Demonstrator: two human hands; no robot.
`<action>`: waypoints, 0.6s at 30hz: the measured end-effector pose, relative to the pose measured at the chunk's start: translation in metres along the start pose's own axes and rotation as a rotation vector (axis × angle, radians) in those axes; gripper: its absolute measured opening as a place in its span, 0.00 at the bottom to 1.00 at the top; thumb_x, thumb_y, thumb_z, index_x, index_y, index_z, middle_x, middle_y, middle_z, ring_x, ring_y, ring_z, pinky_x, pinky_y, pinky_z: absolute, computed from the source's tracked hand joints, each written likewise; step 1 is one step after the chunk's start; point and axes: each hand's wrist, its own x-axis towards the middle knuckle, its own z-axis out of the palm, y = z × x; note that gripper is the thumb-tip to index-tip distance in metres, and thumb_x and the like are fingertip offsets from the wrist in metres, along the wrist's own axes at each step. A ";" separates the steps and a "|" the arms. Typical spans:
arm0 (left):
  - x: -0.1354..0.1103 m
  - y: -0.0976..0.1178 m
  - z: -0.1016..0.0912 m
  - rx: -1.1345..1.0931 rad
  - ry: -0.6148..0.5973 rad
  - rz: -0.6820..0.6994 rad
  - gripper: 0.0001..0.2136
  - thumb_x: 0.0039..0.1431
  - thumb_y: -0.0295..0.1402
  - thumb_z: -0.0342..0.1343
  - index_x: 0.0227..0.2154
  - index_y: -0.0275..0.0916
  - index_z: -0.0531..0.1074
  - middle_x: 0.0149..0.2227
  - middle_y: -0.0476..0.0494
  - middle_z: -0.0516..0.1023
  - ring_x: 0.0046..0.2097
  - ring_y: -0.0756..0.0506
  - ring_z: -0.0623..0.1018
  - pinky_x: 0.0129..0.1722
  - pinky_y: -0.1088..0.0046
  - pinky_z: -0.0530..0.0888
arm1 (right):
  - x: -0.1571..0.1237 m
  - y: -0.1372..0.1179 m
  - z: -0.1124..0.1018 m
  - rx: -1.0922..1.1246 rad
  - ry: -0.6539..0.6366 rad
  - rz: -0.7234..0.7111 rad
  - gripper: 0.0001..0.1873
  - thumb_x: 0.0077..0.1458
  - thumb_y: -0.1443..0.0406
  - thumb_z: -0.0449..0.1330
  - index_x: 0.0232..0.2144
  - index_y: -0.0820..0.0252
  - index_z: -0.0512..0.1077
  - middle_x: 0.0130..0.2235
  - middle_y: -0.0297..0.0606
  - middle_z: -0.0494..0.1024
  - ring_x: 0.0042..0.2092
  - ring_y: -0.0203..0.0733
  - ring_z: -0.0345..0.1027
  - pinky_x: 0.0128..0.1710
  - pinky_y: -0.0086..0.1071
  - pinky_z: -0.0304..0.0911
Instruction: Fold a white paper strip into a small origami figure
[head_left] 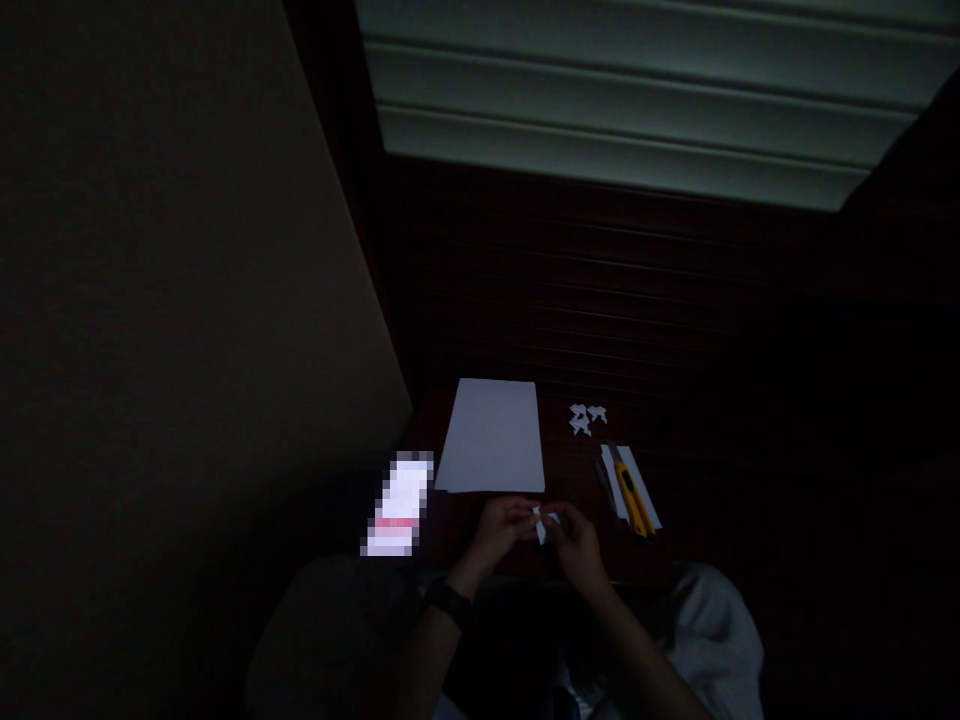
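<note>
Between my two hands is a small piece of folded white paper (541,530), held over the near edge of the dark table. My left hand (501,528), with a dark band on its wrist, pinches the paper from the left. On the other side my right hand (576,545) grips it with thumb and fingers. Part of the paper is hidden by the fingers, and the dim light blurs its folds. Beyond my hands lies a stack of white paper sheets (495,435). Several small folded paper figures (580,424) sit together to the right of that stack.
A yellow box cutter (632,495) lies on narrow white paper (649,498) at the right, beside a dark slim tool (606,490). At the left glows a blurred-out phone-like screen (400,505). A wall (187,250) rises on the left; a slatted panel (600,260) stands behind.
</note>
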 end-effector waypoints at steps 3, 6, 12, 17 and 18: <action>0.000 0.001 0.001 0.017 0.001 -0.007 0.18 0.39 0.36 0.64 0.34 0.30 0.74 0.32 0.37 0.78 0.34 0.42 0.77 0.35 0.63 0.75 | 0.000 0.000 0.001 -0.004 0.015 0.002 0.12 0.51 0.59 0.54 0.33 0.61 0.71 0.31 0.39 0.75 0.32 0.43 0.67 0.33 0.31 0.61; 0.000 0.001 0.001 -0.002 -0.003 0.011 0.18 0.39 0.36 0.64 0.34 0.30 0.74 0.32 0.36 0.78 0.34 0.41 0.77 0.35 0.62 0.74 | 0.000 0.002 0.002 0.003 0.037 0.000 0.11 0.51 0.60 0.54 0.33 0.60 0.71 0.31 0.38 0.74 0.32 0.42 0.66 0.32 0.30 0.60; 0.003 -0.002 0.002 -0.027 -0.010 0.026 0.19 0.40 0.37 0.64 0.36 0.30 0.74 0.36 0.35 0.77 0.37 0.41 0.77 0.38 0.61 0.74 | 0.002 0.006 0.001 0.034 0.071 0.002 0.10 0.50 0.60 0.56 0.32 0.60 0.69 0.30 0.36 0.73 0.32 0.40 0.65 0.32 0.29 0.59; 0.003 -0.003 0.003 -0.014 -0.033 0.022 0.19 0.43 0.37 0.62 0.37 0.30 0.74 0.36 0.36 0.77 0.38 0.41 0.77 0.38 0.61 0.74 | 0.006 0.010 -0.001 0.067 0.078 0.017 0.09 0.47 0.61 0.58 0.31 0.60 0.68 0.28 0.34 0.71 0.30 0.39 0.63 0.30 0.29 0.58; 0.003 -0.002 0.003 -0.008 -0.045 0.022 0.19 0.43 0.38 0.62 0.37 0.30 0.74 0.36 0.36 0.77 0.38 0.41 0.76 0.38 0.61 0.74 | 0.006 0.011 -0.002 0.078 0.073 0.024 0.08 0.46 0.62 0.58 0.30 0.60 0.68 0.28 0.34 0.70 0.29 0.39 0.62 0.29 0.28 0.58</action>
